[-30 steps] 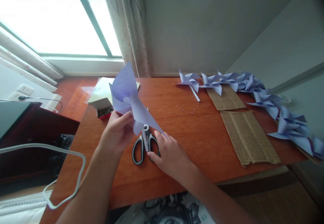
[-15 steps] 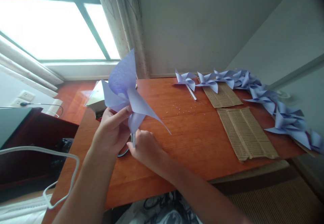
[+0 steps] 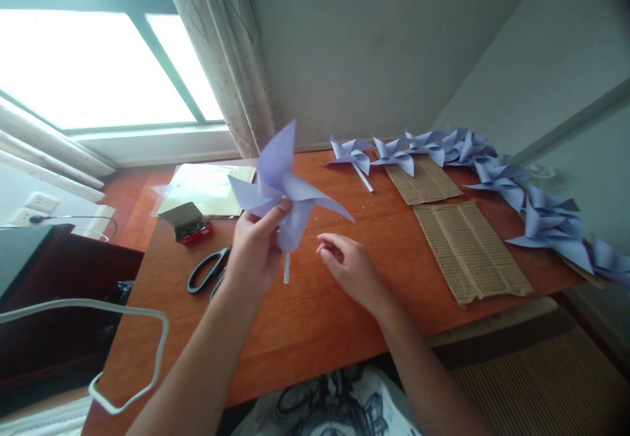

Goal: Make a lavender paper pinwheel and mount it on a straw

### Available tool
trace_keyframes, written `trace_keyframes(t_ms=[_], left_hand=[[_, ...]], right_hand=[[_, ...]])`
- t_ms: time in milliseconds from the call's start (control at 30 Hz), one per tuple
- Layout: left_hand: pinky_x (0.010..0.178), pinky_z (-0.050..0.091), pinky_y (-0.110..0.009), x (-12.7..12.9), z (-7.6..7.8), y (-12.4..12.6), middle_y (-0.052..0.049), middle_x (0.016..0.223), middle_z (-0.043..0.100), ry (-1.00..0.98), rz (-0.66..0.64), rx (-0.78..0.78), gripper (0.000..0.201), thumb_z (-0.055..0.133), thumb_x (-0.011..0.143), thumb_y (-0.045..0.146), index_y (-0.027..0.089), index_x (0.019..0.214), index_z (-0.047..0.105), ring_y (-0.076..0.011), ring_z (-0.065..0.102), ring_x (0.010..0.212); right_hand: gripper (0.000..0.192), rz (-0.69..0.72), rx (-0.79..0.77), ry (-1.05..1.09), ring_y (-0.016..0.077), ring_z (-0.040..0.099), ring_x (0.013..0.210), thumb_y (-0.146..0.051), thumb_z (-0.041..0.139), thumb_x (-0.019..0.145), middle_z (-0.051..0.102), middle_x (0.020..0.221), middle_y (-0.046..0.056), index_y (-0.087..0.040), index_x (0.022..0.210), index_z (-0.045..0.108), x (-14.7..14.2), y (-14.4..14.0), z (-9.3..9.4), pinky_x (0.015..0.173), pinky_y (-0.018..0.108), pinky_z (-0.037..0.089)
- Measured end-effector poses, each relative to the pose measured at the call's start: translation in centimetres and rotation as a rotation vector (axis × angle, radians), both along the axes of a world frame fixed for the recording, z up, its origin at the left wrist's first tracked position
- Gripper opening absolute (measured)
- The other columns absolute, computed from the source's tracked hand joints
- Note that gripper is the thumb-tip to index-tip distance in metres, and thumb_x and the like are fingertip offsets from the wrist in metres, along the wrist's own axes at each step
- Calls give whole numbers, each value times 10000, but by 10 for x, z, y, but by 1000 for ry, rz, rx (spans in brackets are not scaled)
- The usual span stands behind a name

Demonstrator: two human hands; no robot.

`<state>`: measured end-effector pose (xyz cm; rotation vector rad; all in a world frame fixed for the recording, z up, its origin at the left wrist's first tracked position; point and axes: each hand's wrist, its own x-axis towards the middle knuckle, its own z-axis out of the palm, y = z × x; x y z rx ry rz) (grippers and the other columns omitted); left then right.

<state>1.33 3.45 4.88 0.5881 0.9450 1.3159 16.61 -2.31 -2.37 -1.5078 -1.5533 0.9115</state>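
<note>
A pale lilac paper pinwheel (image 3: 295, 190) is upright in my left hand (image 3: 258, 245), the thumb pressed near its centre. Below the blades, its short white stick (image 3: 286, 268) points down. To the right of the stick, my right hand (image 3: 349, 268) hovers over the table, apart from the pinwheel. Its fingers are loosely curled with a gap to the thumb, and nothing shows in them. Dark-handled scissors (image 3: 199, 275) lie left of my left wrist, partly hidden by the arm. Behind them stands an open small red box (image 3: 193, 229) of small dark pieces.
Several finished pinwheels (image 3: 394, 153) line the back and right edge of the wooden table (image 3: 305, 344). Two corrugated cardboard pieces (image 3: 472, 252) lie at the right. Paper sheets (image 3: 201, 186) lie at the back left. A white cable (image 3: 160, 350) loops at the left edge.
My right hand has let go of the pinwheel stick and moved right. My left hand has shifted the pinwheel right and turned its blades. The scissors and red box are now uncovered.
</note>
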Motion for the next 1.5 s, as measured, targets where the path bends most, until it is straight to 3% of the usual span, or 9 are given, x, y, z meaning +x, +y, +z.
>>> trace_keyframes(t_ms=[67, 133, 300, 433, 600, 767, 1133, 1500], left_hand=[[551, 453, -182, 27, -12, 0, -1, 758, 720, -26, -22, -41, 339, 914, 611, 227, 128, 870, 718, -94, 622, 615], [552, 447, -201, 55, -23, -1, 6, 727, 702, -56, -36, -118, 348, 914, 598, 243, 128, 851, 704, -93, 592, 583], [583, 450, -232, 107, -39, 1, -10, 749, 711, -75, -20, -209, 332, 867, 598, 214, 136, 877, 703, -114, 598, 604], [620, 464, -247, 128, -44, 3, -26, 802, 726, -75, -15, -237, 342, 852, 607, 225, 143, 906, 709, -131, 621, 647], [644, 478, -257, 142, -51, 3, -34, 807, 727, -70, -21, -269, 337, 854, 620, 227, 143, 912, 709, -139, 633, 658], [634, 479, -259, 150, -54, 2, -58, 848, 736, -77, -26, -296, 352, 849, 624, 213, 130, 929, 693, -146, 646, 671], [649, 483, -264, 159, -57, 1, -53, 848, 734, -76, -30, -318, 326, 851, 641, 219, 138, 917, 698, -153, 656, 690], [705, 504, -275, 163, -62, 2, -43, 859, 728, -92, -58, -307, 384, 858, 609, 213, 152, 953, 697, -151, 657, 712]], right_hand=[[230, -150, 30, 96, 200, 727, 945, -275, 540, 976, 765, 1042, 80, -186, 1139, 675, 26, -14, 0, 828, 314, 574], [228, -238, 74, 46, 218, 721, 966, -330, 559, 979, 757, 1052, 87, -198, 1117, 682, 43, -28, 1, 840, 337, 574], [237, -186, 97, -169, 215, 691, 853, -338, 607, 948, 721, 998, 101, -173, 1102, 676, 54, -56, -5, 727, 320, 574], [224, -303, 154, -336, 185, 640, 700, -353, 605, 952, 685, 843, 70, -155, 1002, 694, 58, -67, -17, 615, 296, 524], [234, -441, 192, -387, 156, 624, 635, -355, 606, 962, 679, 794, 41, -158, 1045, 704, 69, -70, -16, 595, 274, 506], [186, -447, 184, -457, 174, 651, 693, -330, 595, 970, 696, 808, 37, -187, 921, 703, 74, -70, -12, 651, 291, 502], [162, -449, 126, -626, 209, 661, 737, -308, 603, 960, 712, 827, 45, -192, 904, 701, 76, -64, -15, 684, 324, 454], [139, -477, 185, -699, 230, 639, 782, -264, 595, 940, 710, 832, 63, -178, 900, 698, 90, -62, -19, 769, 352, 476]])
